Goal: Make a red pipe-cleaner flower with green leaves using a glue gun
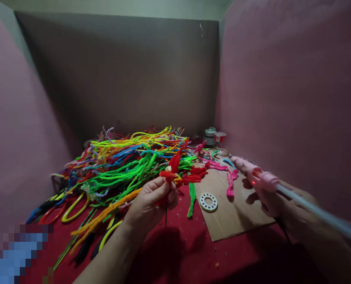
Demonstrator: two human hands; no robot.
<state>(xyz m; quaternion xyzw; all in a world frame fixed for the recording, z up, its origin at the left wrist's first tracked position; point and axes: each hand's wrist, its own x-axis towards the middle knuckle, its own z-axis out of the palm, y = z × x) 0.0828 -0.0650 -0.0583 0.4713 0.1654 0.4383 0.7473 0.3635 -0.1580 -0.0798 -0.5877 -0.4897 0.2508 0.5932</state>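
Between the thumb and fingers of my left hand (pixel 151 201) is a red pipe cleaner flower (pixel 174 162) with a small cluster of pale beads or stamens at its centre. My right hand (pixel 277 199) is wrapped round a pink hot glue gun (pixel 259 177), its nozzle pointing left and away from me. A red light glows on the gun's side, and a long translucent glue stick (pixel 314 211) sticks out of its back. The gun is apart from the flower, above a cardboard sheet (pixel 239 223). Red petal-like pieces (pixel 196 174) lie just behind the flower.
A large heap of coloured pipe cleaners (pixel 128 157) fills the left and middle of the red table (pixel 190 252). Yellow-handled pliers (pixel 108 236) lie at its front. On the cardboard are a white ring with holes (pixel 208 202) and pink pieces (pixel 230 183). Tape (pixel 219 137) sits behind.
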